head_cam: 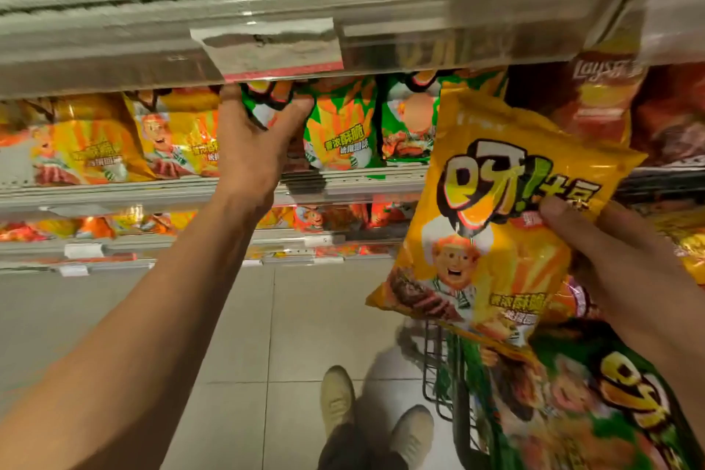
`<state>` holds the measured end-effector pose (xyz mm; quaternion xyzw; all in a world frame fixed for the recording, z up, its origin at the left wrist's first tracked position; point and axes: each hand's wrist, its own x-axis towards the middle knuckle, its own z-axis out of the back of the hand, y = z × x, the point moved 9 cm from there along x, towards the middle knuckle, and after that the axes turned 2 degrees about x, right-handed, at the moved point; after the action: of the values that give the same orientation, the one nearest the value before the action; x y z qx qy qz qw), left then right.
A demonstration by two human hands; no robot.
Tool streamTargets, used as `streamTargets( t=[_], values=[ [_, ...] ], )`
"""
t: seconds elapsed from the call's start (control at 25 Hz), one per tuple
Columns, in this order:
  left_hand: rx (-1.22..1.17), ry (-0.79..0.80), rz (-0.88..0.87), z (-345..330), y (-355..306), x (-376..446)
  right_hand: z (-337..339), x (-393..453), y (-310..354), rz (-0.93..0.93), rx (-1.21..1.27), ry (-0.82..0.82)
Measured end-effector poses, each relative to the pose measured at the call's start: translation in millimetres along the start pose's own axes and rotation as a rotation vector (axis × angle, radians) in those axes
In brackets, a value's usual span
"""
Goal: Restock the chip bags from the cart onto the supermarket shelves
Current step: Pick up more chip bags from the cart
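Yellow bag (492,210) upright-ish in R grip (625,263) — L grip (253,149) clutches green bag (267,103).

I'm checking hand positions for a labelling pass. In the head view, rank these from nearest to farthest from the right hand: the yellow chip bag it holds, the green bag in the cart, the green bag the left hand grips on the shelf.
1. Yellow chip bag, held in the right hand.
2. Green bag in the cart, just below that hand.
3. Green bag on the shelf, far left, gripped by the left hand.
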<state>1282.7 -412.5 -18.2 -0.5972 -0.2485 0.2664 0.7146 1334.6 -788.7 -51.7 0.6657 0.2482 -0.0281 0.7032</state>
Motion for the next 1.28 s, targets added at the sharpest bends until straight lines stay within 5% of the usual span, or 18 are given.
streamTargets(
  t=[0.28, 0.48, 0.56, 0.72, 0.92, 1.08, 1.28],
  values=[
    [0.129, 0.049, -0.037, -5, -7, 5, -8, -2, -6, -0.04, -0.045, 0.026],
    [0.593, -0.188, -0.47, 7, -35, -52, -9, -3, -8, -0.036, -0.042, 0.066],
    [0.785, -0.087, -0.628, -16, -36, -68, -4, -4, -9, -0.038, -0.043, 0.067],
    [1.102, 0.157, -0.563, -48, -19, -57, 0, -9, -10, -0.018, -0.057, 0.072],
    [0.993, 0.332, -0.411, -28, -50, -64, -12, -48, 5, 0.015, -0.108, 0.14],
    [0.933, 0.381, -0.278, -1, -85, -99, -22, -84, 39, 0.056, -0.213, 0.248],
    [0.964, 0.319, -0.406, 26, -154, -133, -20, -106, 117, 0.153, -0.305, 0.205]
  ],
)
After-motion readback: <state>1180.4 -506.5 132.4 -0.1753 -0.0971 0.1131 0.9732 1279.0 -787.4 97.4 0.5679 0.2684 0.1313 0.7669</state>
